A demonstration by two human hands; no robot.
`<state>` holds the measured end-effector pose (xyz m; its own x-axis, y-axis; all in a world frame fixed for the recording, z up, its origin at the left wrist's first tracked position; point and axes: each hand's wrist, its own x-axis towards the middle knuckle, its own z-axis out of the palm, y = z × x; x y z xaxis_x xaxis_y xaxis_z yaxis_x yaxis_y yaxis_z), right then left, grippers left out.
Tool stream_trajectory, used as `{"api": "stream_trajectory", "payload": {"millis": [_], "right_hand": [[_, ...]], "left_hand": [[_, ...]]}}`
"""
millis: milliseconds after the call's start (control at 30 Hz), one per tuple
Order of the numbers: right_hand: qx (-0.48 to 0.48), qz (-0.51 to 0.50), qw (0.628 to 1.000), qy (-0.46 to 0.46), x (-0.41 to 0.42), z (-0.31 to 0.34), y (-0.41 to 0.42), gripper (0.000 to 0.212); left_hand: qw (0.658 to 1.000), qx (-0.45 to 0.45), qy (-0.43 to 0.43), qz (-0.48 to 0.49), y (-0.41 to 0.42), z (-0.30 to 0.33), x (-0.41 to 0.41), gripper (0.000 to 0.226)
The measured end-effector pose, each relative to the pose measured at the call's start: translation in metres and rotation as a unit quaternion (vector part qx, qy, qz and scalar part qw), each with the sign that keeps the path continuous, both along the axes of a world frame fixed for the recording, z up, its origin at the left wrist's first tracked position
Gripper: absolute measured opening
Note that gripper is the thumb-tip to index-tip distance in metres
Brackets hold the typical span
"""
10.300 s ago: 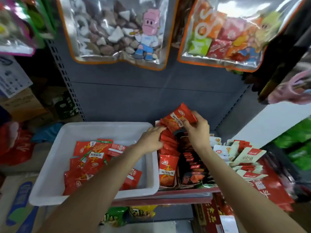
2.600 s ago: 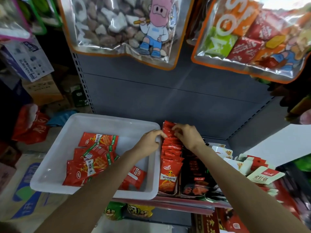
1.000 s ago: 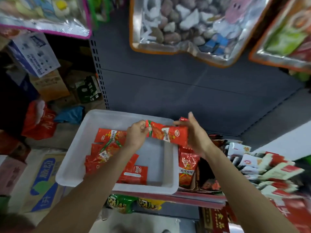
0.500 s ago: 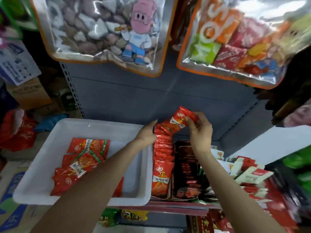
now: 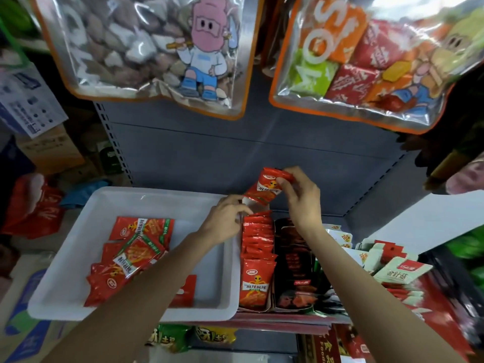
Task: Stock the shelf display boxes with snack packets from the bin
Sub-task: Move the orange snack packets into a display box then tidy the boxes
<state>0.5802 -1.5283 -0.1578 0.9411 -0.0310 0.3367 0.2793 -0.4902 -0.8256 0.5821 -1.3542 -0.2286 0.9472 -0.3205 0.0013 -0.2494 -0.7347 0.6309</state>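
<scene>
Shelf (image 5: 262, 319) box (image 5: 258, 307) nearly full.

Two clear candy bags (image 5: 146, 48) hang above; cardboard boxes (image 5: 49, 150) at left.

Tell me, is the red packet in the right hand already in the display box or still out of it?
Out. The right hand pinches the red packet above the back of the display box, clear of the packets standing in it.
</scene>
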Motion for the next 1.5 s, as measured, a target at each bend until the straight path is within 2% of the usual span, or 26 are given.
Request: {"api": "stream_trajectory", "payload": {"millis": [200,400,467,633,733,833,900,1000,1067,1167,1233,1333,1400,1500], "right_hand": [[-0.054,0.021,0.998,0.022,0.008,-0.003,0.003,0.002],[-0.077,-0.018,0.997,0.024,0.017,-0.001,0.001,0.013],[-0.087,-0.009,0.996,0.032,0.017,-0.002,0.0,0.01],[-0.218,0.079,0.966,0.112,0.022,-0.022,0.005,0.016],[-0.222,0.069,0.962,0.142,0.02,-0.029,0.01,0.021],[-0.236,0.046,0.965,0.104,0.012,-0.03,0.024,0.026],[-0.234,0.07,0.967,0.079,0.003,-0.034,0.041,0.025],[-0.218,0.12,0.962,0.111,-0.009,-0.047,0.076,0.027],[-0.212,0.152,0.956,0.138,-0.016,-0.058,0.101,0.032],[-0.23,0.17,0.939,0.188,-0.023,-0.079,0.137,0.044],[-0.241,0.174,0.921,0.251,-0.026,-0.098,0.161,0.048],[-0.251,0.21,0.889,0.319,-0.031,-0.123,0.19,0.05],[-0.245,0.213,0.88,0.346,-0.036,-0.135,0.202,0.048],[-0.258,0.178,0.877,0.364,-0.039,-0.146,0.212,0.045]], "left_hand": [[1.0,0.007,0.014,0.007,0.005,-0.002,-0.004,0.048],[1.0,0.004,0.009,-0.016,0.007,0.001,-0.003,0.048],[1.0,0.005,0.02,-0.019,0.008,0.0,0.0,0.05],[0.999,-0.009,0.025,-0.021,0.008,-0.001,0.003,0.052],[0.999,-0.041,0.007,0.015,0.009,0.002,0.001,0.045],[0.995,-0.072,-0.039,0.061,0.02,0.004,-0.008,0.033],[0.99,-0.073,-0.066,0.101,0.036,0.002,-0.018,0.028],[0.98,-0.08,-0.086,0.163,0.074,-0.005,-0.037,0.024],[0.976,-0.053,-0.051,0.207,0.106,-0.015,-0.047,0.023],[0.968,0.054,0.022,0.243,0.153,-0.036,-0.058,0.022],[0.966,0.102,0.082,0.224,0.18,-0.048,-0.064,0.035],[0.963,0.148,0.168,0.147,0.206,-0.063,-0.074,0.069],[0.966,0.128,0.177,0.14,0.215,-0.071,-0.076,0.077],[0.973,0.064,0.157,0.159,0.218,-0.076,-0.077,0.075]]}}
